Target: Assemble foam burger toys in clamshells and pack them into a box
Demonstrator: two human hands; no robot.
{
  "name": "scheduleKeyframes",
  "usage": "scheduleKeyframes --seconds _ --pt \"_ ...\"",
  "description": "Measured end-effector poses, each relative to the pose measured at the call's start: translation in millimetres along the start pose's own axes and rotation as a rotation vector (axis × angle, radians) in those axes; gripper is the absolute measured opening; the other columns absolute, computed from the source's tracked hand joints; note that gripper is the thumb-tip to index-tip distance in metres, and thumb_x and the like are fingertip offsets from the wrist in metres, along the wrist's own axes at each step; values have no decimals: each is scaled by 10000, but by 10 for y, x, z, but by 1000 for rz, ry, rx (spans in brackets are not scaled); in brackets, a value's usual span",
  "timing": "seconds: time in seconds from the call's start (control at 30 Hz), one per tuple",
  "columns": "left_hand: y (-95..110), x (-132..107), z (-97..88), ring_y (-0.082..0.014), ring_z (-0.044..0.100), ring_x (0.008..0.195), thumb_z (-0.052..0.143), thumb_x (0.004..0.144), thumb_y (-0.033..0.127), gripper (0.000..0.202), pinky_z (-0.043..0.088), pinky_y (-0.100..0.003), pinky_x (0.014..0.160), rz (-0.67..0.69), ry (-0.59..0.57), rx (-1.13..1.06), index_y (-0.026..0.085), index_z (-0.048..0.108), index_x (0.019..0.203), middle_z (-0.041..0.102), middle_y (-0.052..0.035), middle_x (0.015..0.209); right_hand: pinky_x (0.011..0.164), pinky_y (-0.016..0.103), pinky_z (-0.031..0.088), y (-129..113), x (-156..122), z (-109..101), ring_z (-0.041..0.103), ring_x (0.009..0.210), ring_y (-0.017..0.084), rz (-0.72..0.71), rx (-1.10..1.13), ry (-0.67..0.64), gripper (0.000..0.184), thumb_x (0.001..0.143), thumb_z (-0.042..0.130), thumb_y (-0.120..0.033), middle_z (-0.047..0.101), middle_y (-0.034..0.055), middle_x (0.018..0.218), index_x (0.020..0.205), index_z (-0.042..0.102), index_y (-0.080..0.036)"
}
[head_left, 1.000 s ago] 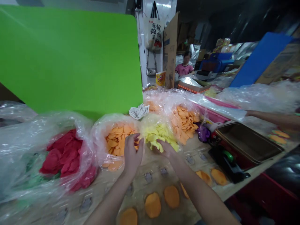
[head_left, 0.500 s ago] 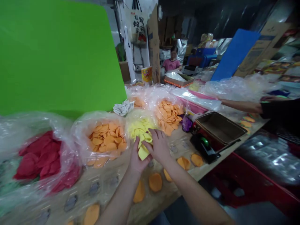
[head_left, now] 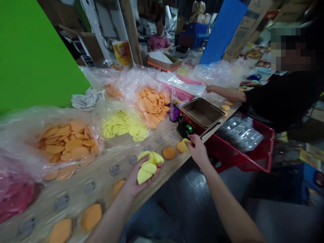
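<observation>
My left hand (head_left: 138, 177) is cupped palm up near the table's front edge, closed around a small stack of yellow oval pieces (head_left: 148, 164). My right hand (head_left: 197, 150) reaches right along that edge and pinches one yellow piece (head_left: 186, 141) over an orange oval piece (head_left: 181, 146) lying on the plastic-covered table (head_left: 106, 182). Another orange piece (head_left: 169, 152) lies just left of it. Behind my hands an open clear bag holds more yellow pieces (head_left: 125, 124).
Bags of orange pieces (head_left: 65, 141) (head_left: 153, 104) flank the yellow bag; red pieces (head_left: 15, 199) lie far left. A metal tray on a scale (head_left: 201, 113) and a red crate (head_left: 240, 145) stand to the right. A person in black (head_left: 283, 98) works there; another sits behind.
My hands left the yellow bag. The left one drew back to the front edge with a stack; the right one carried a single yellow piece rightward. The view swung right and down.
</observation>
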State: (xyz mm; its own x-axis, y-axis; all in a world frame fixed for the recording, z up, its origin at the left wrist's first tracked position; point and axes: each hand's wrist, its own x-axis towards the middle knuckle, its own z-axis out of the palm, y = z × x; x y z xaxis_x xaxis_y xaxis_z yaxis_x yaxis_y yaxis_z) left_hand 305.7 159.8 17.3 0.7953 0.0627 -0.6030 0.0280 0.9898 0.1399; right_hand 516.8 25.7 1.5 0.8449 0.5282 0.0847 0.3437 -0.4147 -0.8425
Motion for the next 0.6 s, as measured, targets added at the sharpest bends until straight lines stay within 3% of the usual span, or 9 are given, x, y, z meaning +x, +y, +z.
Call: scheduleKeyframes --seconds 0.1,0.23,0.43,0.53,0.6 --pt "-31 6 47 -154 651 721 544 810 283 309 542 -270 645 -26 22 51 208 518 1109 621 -92 910 617 260 413 197 97 30 566 679 159 -123 -260 -131 285 802 498 -328 622 23 810 1059 473 -207" --pt "-94 12 86 -151 648 709 549 810 286 274 538 -246 642 -58 37 107 126 547 1033 633 -98 836 677 274 391 329 115 195 547 785 194 -275 -633 -113 123 823 477 -227 617 71 811 928 534 -200" --pt "-149 -28 39 -165 655 692 533 820 344 340 539 -251 625 -122 8 176 83 555 1037 651 -127 836 793 326 380 403 101 237 476 903 227 -326 -697 -80 160 849 439 -220 572 115 898 929 568 -170" --pt "-155 -74 43 -209 658 809 573 797 297 350 540 -301 693 -62 -4 261 91 554 1080 655 -152 933 847 384 373 199 3 183 444 982 256 -390 -633 -14 208 836 475 -282 525 135 1031 949 601 -161" --pt "-152 -97 63 -234 644 885 612 763 226 350 532 -337 734 -29 -34 351 118 563 1092 652 -147 992 886 400 365 -49 -106 165 443 1014 253 -444 -469 -10 266 835 482 -315 512 131 1065 1014 602 -158"
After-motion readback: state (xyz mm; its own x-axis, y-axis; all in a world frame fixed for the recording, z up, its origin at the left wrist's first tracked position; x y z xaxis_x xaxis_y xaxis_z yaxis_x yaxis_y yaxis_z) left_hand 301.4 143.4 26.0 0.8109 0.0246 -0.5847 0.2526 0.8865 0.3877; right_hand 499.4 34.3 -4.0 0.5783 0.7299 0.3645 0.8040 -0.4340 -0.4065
